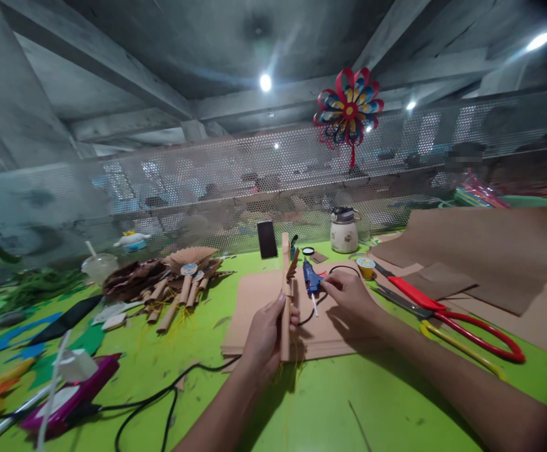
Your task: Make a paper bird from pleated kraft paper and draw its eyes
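Observation:
My left hand (267,339) is closed around a rolled brown paper piece (286,326), held upright over a stack of brown paper sheets (254,301). A folded brown paper part stands out near its top, and yellow threads hang below. My right hand (351,295) is closed, its fingertips pinching the handle side of a blue hot glue gun (311,276). The gun's nozzle points away from me, and a clear glue stick (314,304) sticks out of its near end. Part of the handle is hidden by my fingers.
Large red-handled scissors (443,307) and brown sheets (485,257) lie at right. Left are finished paper fans (183,282), a purple power strip (73,395) and a black cord (174,383). Behind stand a phone (267,240), a white jar (343,232) and a mesh partition (207,182).

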The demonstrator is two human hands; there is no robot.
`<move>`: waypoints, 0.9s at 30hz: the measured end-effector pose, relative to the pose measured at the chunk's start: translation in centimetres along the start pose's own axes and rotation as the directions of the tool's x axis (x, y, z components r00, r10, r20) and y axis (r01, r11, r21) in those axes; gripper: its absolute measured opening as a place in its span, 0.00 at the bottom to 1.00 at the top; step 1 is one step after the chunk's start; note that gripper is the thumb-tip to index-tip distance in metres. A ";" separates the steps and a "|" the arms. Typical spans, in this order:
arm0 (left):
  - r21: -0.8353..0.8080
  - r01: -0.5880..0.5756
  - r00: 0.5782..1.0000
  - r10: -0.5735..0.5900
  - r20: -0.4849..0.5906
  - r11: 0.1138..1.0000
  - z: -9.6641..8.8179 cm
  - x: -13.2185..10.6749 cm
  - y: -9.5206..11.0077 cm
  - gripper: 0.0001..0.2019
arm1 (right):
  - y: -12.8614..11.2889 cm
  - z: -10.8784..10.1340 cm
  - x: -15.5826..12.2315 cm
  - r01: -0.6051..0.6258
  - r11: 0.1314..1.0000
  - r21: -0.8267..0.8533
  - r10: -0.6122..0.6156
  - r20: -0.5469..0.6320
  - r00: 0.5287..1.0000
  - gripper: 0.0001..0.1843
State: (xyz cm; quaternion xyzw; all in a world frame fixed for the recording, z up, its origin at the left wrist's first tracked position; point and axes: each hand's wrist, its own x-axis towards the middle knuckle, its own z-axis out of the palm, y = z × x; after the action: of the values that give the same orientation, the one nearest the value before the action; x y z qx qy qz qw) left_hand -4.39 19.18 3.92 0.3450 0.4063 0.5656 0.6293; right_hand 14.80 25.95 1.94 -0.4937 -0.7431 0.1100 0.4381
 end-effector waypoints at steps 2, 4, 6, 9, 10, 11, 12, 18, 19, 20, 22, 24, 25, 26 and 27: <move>0.001 -0.009 1.000 0.009 0.010 1.000 -0.1 0.0 0.0 0.11 | 0.1 0.1 0.3 0.006 0.998 -0.056 -0.006 0.005 1.000 0.13; -0.009 -0.007 1.000 0.007 0.012 1.000 0.0 -0.1 0.1 0.11 | 0.0 0.0 1.0 0.028 0.991 -0.130 -0.024 0.030 0.999 0.13; -0.022 -0.003 1.000 0.004 0.018 1.000 0.1 -0.3 0.3 0.10 | -0.2 0.0 2.0 0.065 0.974 -0.218 -0.049 0.081 0.996 0.12; -0.038 -0.009 0.999 0.010 0.033 0.999 0.2 -0.6 0.5 0.10 | -0.3 0.6 3.4 0.121 0.931 -0.346 -0.058 0.187 0.981 0.17; -0.046 -0.009 0.999 0.010 0.034 0.999 0.3 -0.7 0.6 0.10 | -0.3 1.0 3.8 0.130 0.915 -0.382 -0.047 0.219 0.975 0.19; -0.055 -0.009 0.999 0.011 0.033 0.998 0.3 -0.7 0.7 0.10 | -0.2 1.4 4.1 0.133 0.901 -0.413 -0.032 0.243 0.970 0.19; -0.064 -0.010 0.999 0.012 0.032 0.998 0.3 -0.7 0.7 0.10 | -0.1 1.9 4.3 0.130 0.888 -0.440 -0.014 0.258 0.966 0.19; -0.073 -0.036 0.999 0.039 0.036 0.997 0.1 -0.7 1.1 0.10 | 0.4 3.4 4.2 0.110 0.860 -0.498 0.017 0.243 0.970 0.18; -0.074 -0.035 0.999 0.038 0.039 0.997 0.1 -0.7 1.0 0.10 | 0.4 3.5 4.1 0.110 0.862 -0.495 0.011 0.235 0.972 0.17; -0.076 -0.034 0.999 0.037 0.040 0.997 0.1 -0.8 1.0 0.09 | 0.5 3.6 3.9 0.109 0.865 -0.491 0.005 0.225 0.974 0.15; -0.087 -0.034 0.999 0.037 0.035 0.996 0.1 -0.9 1.0 0.10 | 0.7 3.7 3.6 0.098 0.876 -0.473 -0.006 0.194 0.981 0.13; -0.110 -0.037 0.999 0.040 0.029 0.993 0.2 -0.9 1.0 0.10 | 0.8 3.6 3.3 0.076 0.894 -0.441 -0.012 0.145 0.989 0.14; -0.122 -0.040 0.999 0.043 0.025 0.992 0.2 -0.9 1.0 0.10 | 0.8 3.3 3.2 0.062 0.906 -0.419 -0.013 0.119 0.993 0.15; -0.130 -0.041 0.999 0.044 0.021 0.991 0.3 -1.0 1.0 0.11 | 0.7 2.9 3.1 0.048 0.919 -0.391 -0.012 0.093 0.996 0.15; -0.133 -0.044 0.999 0.047 0.018 0.990 0.3 -1.0 1.1 0.11 | 0.7 2.4 3.0 0.037 0.933 -0.359 -0.012 0.072 0.997 0.15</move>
State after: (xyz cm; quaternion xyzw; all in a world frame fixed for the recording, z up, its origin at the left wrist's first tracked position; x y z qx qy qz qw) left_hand -4.64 18.35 5.11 0.3174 0.3533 0.6019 0.6420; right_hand 13.02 29.46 1.76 -0.5524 -0.7713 -0.0165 0.3157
